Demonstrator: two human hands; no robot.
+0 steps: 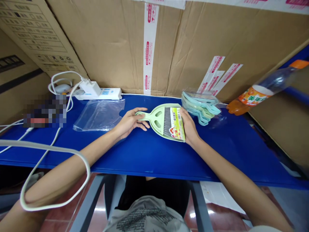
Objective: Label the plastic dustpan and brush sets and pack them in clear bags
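Observation:
A light green dustpan with a small grey-bristled brush nested in it is held just over the blue table. Across the brush's right part lies a yellow and white printed label card. My left hand pinches the handle end at the left between thumb and fingers. At the opposite side, my right hand grips the pan's wide edge, its fingers partly hidden behind. Close beyond the right hand rests a stack of bagged dustpan sets in pale blue and green.
Left of my hands lies a clear plastic bag. Behind it stand a white power strip and cables. A white cable loop crosses my left forearm. An orange drink bottle leans at right. Cardboard walls the back.

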